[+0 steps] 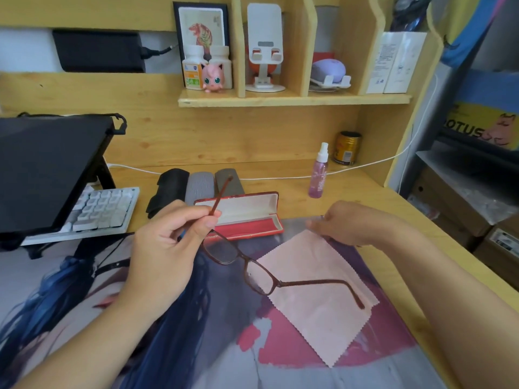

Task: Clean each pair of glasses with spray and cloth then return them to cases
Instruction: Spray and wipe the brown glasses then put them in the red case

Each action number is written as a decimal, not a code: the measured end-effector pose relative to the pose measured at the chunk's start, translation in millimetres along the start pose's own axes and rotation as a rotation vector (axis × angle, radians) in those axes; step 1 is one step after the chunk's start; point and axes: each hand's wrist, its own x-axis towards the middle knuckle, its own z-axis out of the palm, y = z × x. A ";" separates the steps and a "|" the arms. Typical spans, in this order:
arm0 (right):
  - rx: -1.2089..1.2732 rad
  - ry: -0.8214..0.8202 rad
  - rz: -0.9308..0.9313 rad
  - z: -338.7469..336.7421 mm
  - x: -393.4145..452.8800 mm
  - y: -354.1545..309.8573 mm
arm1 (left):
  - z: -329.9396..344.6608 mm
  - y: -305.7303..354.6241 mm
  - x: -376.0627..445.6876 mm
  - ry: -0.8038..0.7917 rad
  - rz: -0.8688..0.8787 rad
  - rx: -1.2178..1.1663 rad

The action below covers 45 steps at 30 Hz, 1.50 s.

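Observation:
My left hand [168, 240] pinches one temple of a pair of brown-red glasses [252, 269] and holds them above the desk mat, arms unfolded. A pink cleaning cloth [320, 299] lies flat on the mat beneath the glasses. At the cloth's far corner sits my right hand [351, 223], fingers curled, though whether it grips the cloth is unclear. Just behind the glasses a red case [247, 217] lies open. Three closed cases, black [168, 189], light grey [200, 186] and dark grey [228, 182], stand in a row behind it. A pink spray bottle [318, 172] stands upright at the back right.
A printed desk mat [196, 332] covers the wooden desk. A raised laptop [42, 169] and white keyboard [104, 209] fill the left side. A gold can [346, 148] stands behind the spray bottle, and a white cable [280, 177] runs along the back. Boxes sit off the desk's right edge.

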 end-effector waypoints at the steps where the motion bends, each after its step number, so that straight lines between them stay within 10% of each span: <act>1: 0.024 -0.011 -0.011 2.7 -2.9 -1.6 | 0.2 -0.5 -0.7 -0.010 0.008 0.001; 6: 0.148 -0.024 -0.218 2.0 -17.4 -6.7 | 1.5 2.1 -3.9 -0.021 0.021 0.006; 11: 0.948 0.194 -0.579 -14.6 -36.8 -7.0 | 5.2 4.6 -5.8 -0.008 0.021 -0.022; 15: 1.136 0.364 -0.755 -17.7 -49.6 -14.9 | 5.8 9.0 -7.0 0.006 0.034 -0.044; 28: 1.409 -0.376 -0.808 35.9 -75.2 -60.1 | 4.7 11.0 -5.8 -0.030 0.056 -0.046; 37: 1.300 0.204 -0.690 43.1 -70.6 -68.2 | 6.7 9.6 -7.7 -0.070 0.036 -0.097; 45: 1.197 -0.132 -0.988 42.2 -82.6 -67.6 | 5.2 12.0 -6.2 -0.034 0.024 -0.090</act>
